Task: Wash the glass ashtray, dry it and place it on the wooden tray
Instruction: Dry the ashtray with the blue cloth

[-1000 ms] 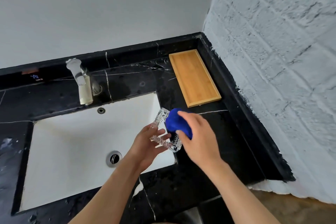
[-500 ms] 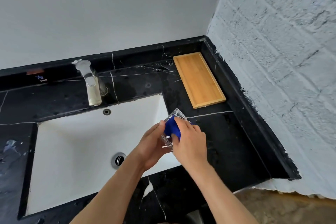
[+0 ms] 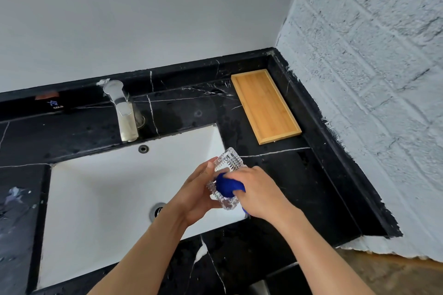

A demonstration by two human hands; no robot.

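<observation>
Two bare hands are meeting over the right front corner of the white sink [image 3: 100, 199], and both are yours. Your left hand [image 3: 196, 196] is cupping the glass ashtray [image 3: 227, 163] from the sink side, fingers curled around its near edge and thumb lying along the upper rim, holding it tilted in the air above the basin's edge. Your right hand [image 3: 259, 191] is closing around a bunched blue cloth [image 3: 226, 185], pressing it into the ashtray's hollow, the wrist angling in from the right over the black marble counter [image 3: 299, 187].

Counted out: one ashtray, one cloth, one wooden tray [image 3: 266, 105], one chrome faucet [image 3: 123, 112], one overflow hole [image 3: 143, 149] and one drain [image 3: 158, 209] partly hidden behind your left wrist. The wooden tray is lying well apart from the ashtray, tucked into the far right corner of the counter beside the white brick wall [image 3: 371, 79].

One small label [image 3: 55, 104] is showing on the backsplash left of the faucet, reading "COLD" beneath a blue mark too small to make out.
</observation>
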